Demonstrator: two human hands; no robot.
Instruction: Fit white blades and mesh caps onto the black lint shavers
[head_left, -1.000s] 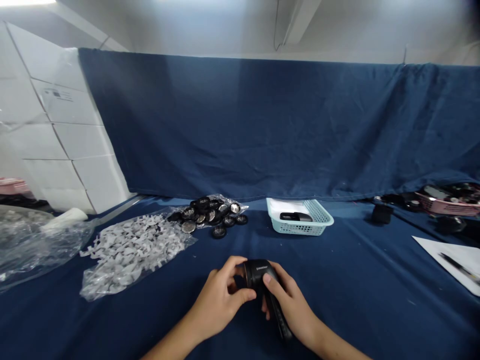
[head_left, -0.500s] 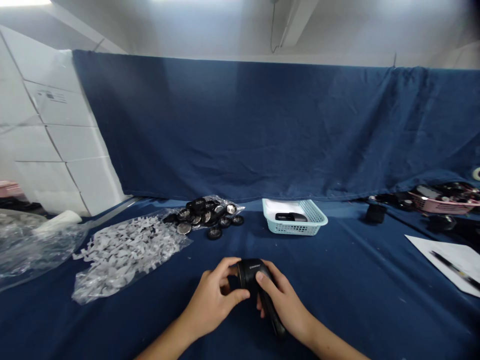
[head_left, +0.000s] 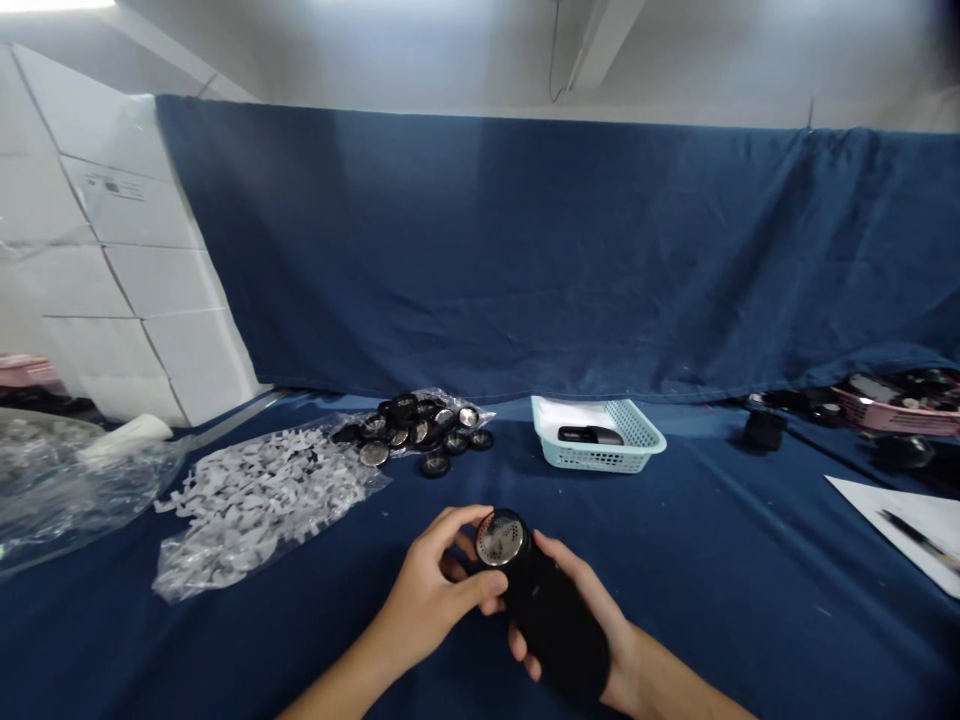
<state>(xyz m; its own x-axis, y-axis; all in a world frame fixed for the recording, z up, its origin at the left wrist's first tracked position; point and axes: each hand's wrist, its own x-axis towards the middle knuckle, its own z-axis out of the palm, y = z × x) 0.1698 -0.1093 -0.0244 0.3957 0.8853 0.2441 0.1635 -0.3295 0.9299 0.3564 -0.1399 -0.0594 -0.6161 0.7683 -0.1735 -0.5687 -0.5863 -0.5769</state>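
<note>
A creased blue curtain (head_left: pixel 525 250) hangs behind a table (head_left: pixel 690 590) covered in blue cloth. Over the table's near side, the right hand (head_left: pixel 596 592) wraps a matte black device (head_left: pixel 559 620), slanted with its top toward the left. The left hand (head_left: pixel 431 590) reaches in from the left, thumb and index finger gripping the device's round head (head_left: pixel 500 538), whose shiny, perforated metal face tilts upward.

One view: camera on head, facing forward and down across table (head_left: pixel 697 580) from its near side. Left hand (head_left: pixel 427 595) and right hand (head_left: pixel 600 592) close to lens, low centre; blue curtain (head_left: pixel 487 250) farther off, roughly square-on; wide frame, light (head_left: pixel 52 4) at top left
</note>
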